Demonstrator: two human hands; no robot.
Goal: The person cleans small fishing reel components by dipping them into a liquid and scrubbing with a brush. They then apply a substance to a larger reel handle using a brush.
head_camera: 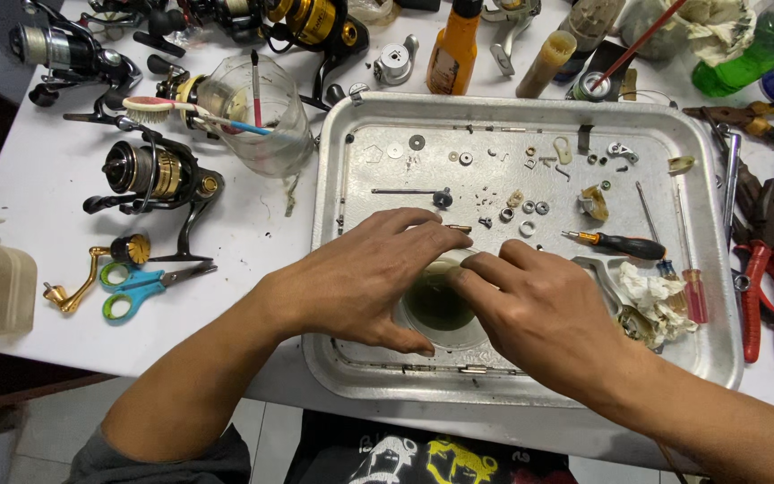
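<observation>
A small round clear cup (441,309) of dark green liquid stands in the near middle of a metal tray (512,112). My left hand (360,282) curls around the cup's left side and near rim. My right hand (539,309) lies on its right side, fingertips over the rim. Whatever the fingertips pinch is hidden. Several tiny washers, screws and rings (517,211) lie spread over the tray's far half, with a thin shaft (409,192) among them.
A black-handled screwdriver (615,244), a red-handled one (693,291) and a crumpled rag (651,305) lie in the tray's right side. Fishing reels (150,175), a glass with brushes (257,112) and scissors (141,285) sit left; red pliers (768,278) right; bottles at the back.
</observation>
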